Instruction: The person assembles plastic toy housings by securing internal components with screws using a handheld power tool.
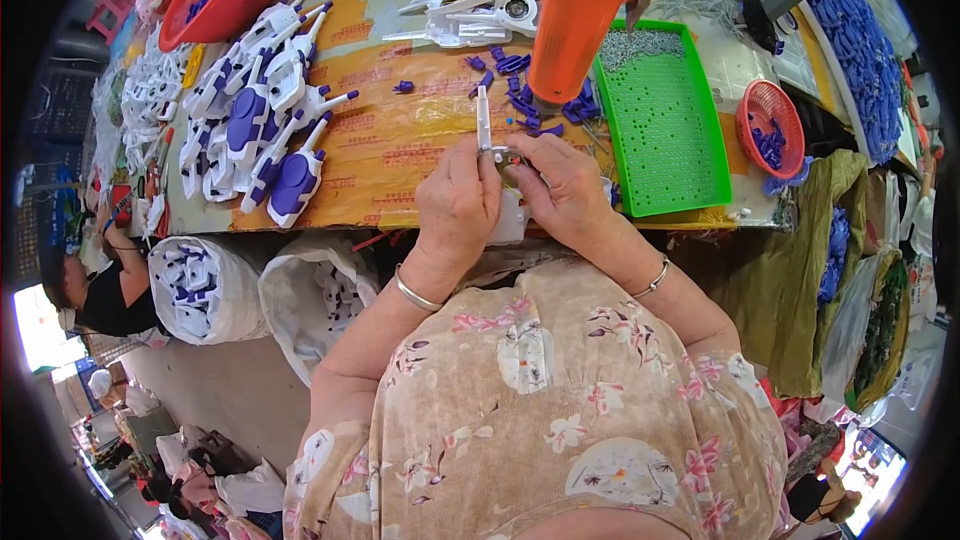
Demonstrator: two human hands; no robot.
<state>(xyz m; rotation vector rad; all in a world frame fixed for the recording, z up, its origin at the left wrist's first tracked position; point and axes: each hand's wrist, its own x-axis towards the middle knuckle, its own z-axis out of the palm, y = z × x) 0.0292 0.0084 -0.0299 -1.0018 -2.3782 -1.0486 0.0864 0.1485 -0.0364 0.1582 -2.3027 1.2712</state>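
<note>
At the table's near edge my left hand [458, 190] is closed around a white plastic part [483, 120] with a long narrow prong pointing away from me. My right hand [560, 185] meets it from the other side, thumb and fingers closed on the same part near a small round metallic-looking piece. White plastic [511, 222] shows below between the hands. Just beyond them hangs an orange power screwdriver [580, 20], its tip end above loose purple plastic pieces [520, 90]. My fingers hide much of the held part.
A green tray [720, 165] with small metal screws stands right. Beside it is a red basket [742, 130] of purple pieces. White-and-purple assemblies [245, 120] pile up left; white ones [470, 10] lie at the back. White sacks [240, 285] stand below the edge. Another person [110, 280] sits far left.
</note>
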